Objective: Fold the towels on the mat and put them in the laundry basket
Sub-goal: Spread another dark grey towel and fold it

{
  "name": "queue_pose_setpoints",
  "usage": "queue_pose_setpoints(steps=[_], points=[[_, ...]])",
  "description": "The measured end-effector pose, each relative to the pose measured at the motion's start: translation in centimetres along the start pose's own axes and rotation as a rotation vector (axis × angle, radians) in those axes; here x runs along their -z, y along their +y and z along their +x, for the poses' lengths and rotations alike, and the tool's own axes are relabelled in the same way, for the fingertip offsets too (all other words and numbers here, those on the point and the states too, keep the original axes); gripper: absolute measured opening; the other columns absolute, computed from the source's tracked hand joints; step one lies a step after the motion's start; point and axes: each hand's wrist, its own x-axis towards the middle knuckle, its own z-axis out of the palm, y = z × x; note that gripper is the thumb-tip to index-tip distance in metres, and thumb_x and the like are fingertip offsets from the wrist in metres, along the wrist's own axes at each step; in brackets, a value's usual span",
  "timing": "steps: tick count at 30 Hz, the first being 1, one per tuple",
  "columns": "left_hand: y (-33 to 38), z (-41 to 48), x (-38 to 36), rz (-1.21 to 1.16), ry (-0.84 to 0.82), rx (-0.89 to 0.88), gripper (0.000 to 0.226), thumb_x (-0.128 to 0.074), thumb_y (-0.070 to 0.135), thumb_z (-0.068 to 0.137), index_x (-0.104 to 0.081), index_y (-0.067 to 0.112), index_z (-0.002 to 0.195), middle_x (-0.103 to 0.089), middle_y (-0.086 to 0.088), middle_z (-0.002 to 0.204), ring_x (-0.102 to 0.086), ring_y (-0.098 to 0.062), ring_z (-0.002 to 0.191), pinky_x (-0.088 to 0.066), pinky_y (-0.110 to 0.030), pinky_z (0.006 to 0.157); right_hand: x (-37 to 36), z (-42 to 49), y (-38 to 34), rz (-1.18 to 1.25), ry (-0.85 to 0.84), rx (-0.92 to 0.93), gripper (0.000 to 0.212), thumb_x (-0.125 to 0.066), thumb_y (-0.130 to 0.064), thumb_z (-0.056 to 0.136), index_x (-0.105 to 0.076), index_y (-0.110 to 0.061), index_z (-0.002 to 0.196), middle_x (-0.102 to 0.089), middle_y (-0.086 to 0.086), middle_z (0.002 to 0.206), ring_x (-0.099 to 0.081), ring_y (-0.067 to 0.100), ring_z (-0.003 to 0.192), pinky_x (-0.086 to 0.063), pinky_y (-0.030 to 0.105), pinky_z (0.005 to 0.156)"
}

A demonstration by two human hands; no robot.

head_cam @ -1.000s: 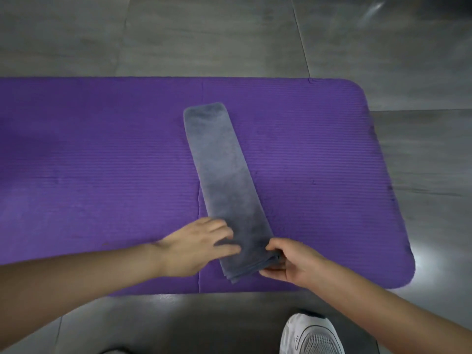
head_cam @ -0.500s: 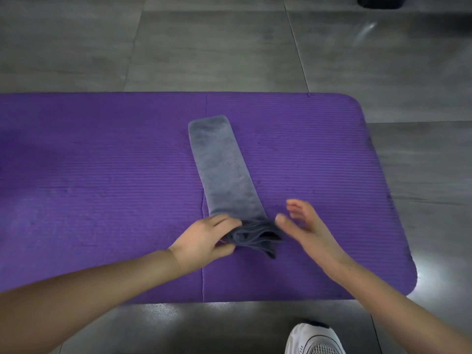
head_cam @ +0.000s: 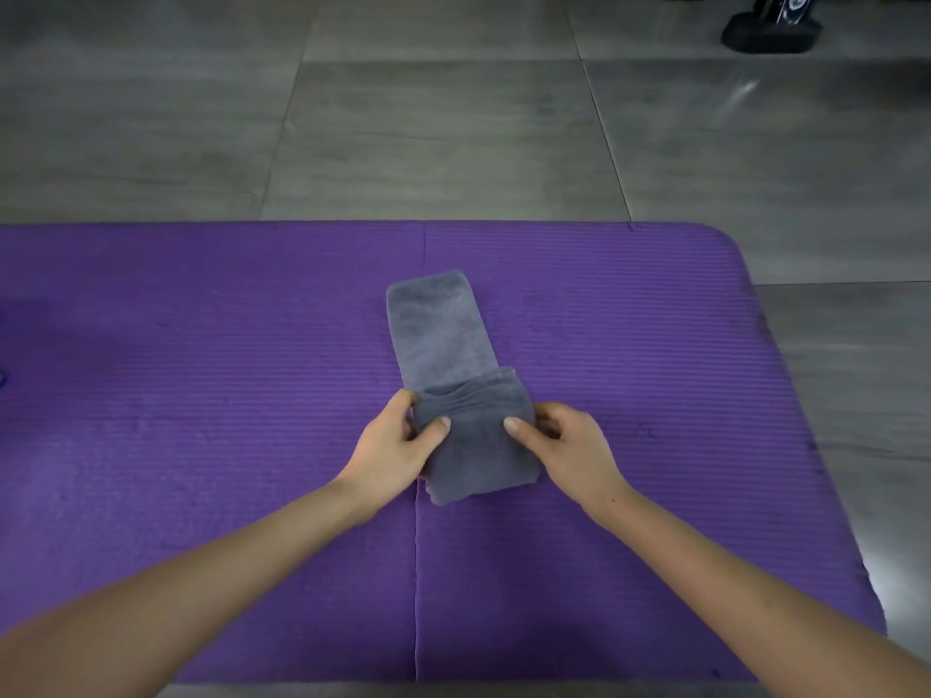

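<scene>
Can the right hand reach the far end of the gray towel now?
Probably yes. The far end of the towel lies bare on the mat just beyond the right hand, with nothing between. That hand grips the folded part, so it would carry the fold along or let go.

Grey towel (head_cam: pixel 443 340), near end folded over itself, lies on purple mat (head_cam: pixel 201 395).

On my feed, a grey tiled floor (head_cam: pixel 453 133) carries a purple ribbed mat (head_cam: pixel 201 395), laid flat. The mat's rounded right-hand corners are in view and its left end runs out of frame. A seam crosses the mat from front to back. One grey towel (head_cam: pixel 443 335) lies on the mat near the seam, a narrow strip with its near end doubled back over itself. Beyond the mat, at far right, a dark base (head_cam: pixel 768 30) stands on the floor, partly cut off.
</scene>
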Motion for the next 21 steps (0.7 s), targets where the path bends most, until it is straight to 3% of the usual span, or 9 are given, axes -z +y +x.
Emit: queue_pose_setpoints(steps=[4,8,12,14,15,17,19,21], points=[[0.5,1.6,-0.3,-0.029,0.135,0.051,0.009,-0.06,0.03,0.089,-0.052,0.028,0.092,-0.067,-0.016,0.092,-0.066,-0.034,0.088,-0.055,-0.054,0.072,-0.9,2.8,-1.1,-0.2,0.094,-0.003,0.04,-0.061,-0.057,0.081,-0.065,-0.017,0.083,-0.063,-0.009,0.072,-0.059,0.014,0.074,-0.048,0.038,0.073],[0.8,2.6,-0.1,0.007,0.163,0.097,0.007,-0.056,0.032,0.09,-0.049,0.032,0.093,-0.065,-0.019,0.094,-0.065,-0.034,0.084,-0.057,-0.051,0.063,-1.0,4.9,-2.7,-0.352,0.068,-0.038,0.041,-0.062,-0.057,0.079,-0.066,-0.019,0.094,-0.069,-0.003,0.095,-0.062,0.019,0.094,-0.049,0.037,0.08],[-0.1,1.8,-0.6,-0.024,0.138,0.277,0.023,-0.055,0.029,0.093,-0.043,0.013,0.104,-0.059,-0.013,0.102,-0.064,-0.023,0.079,-0.059,-0.041,0.055,-1.2,4.3,-2.7,-0.448,0.021,-0.09,0.04,-0.064,-0.058,0.078,-0.066,-0.02,0.088,-0.068,-0.004,0.093,-0.063,0.019,0.092,-0.045,0.031,0.072],[-0.3,1.3,-0.4,0.024,0.175,0.268,0.032,-0.056,0.034,0.092,-0.041,0.01,0.107,-0.059,-0.01,0.095,-0.066,-0.024,0.073,-0.058,-0.036,0.055,-1.4,4.0,-2.5,-0.475,0.03,-0.096,0.038,-0.062,-0.059,0.079,-0.063,-0.021,0.083,-0.068,-0.003,0.091,-0.063,0.02,0.091,-0.041,0.029,0.068],[-0.4,0.9,-0.3,0.191,0.22,0.151,0.036,-0.053,0.037,0.092,-0.042,0.009,0.111,-0.059,-0.007,0.091,-0.066,-0.025,0.076,-0.055,-0.033,0.06,-1.4,4.0,-2.6,-0.474,0.036,-0.105,0.038,-0.061,-0.059,0.079,-0.061,-0.021,0.081,-0.067,-0.003,0.09,-0.063,0.021,0.091,-0.04,0.029,0.068],[-1.3,0.5,0.1,0.689,0.308,-0.343,0.045,-0.048,0.043,0.09,-0.048,0.007,0.118,-0.06,-0.007,0.103,-0.061,-0.026,0.096,-0.047,-0.031,0.081,-1.5,4.2,-2.7,-0.472,0.035,-0.13,0.04,-0.061,-0.059,0.079,-0.062,-0.019,0.079,-0.066,-0.002,0.086,-0.063,0.023,0.09,-0.039,0.029,0.067],[-2.0,0.1,0.4,1.088,0.156,-0.775,0.057,-0.048,0.047,0.086,-0.051,0.007,0.126,-0.055,-0.014,0.127,-0.051,-0.031,0.119,-0.036,-0.039,0.101,-1.5,4.4,-2.7,-0.481,0.019,-0.153,0.04,-0.063,-0.058,0.079,-0.064,-0.018,0.084,-0.067,0.001,0.09,-0.063,0.025,0.094,-0.039,0.029,0.068],[-3.1,0.1,0.5,1.317,-0.049,-0.853,0.072,-0.049,0.055,0.083,-0.041,0.011,0.139,-0.038,-0.017,0.146,-0.034,-0.031,0.137,-0.023,-0.044,0.111,-1.5,3.9,-2.9,-0.554,0.092,-0.079,0.039,-0.064,-0.054,0.08,-0.062,-0.02,0.099,-0.068,0.002,0.097,-0.063,0.027,0.097,-0.043,0.033,0.073]])
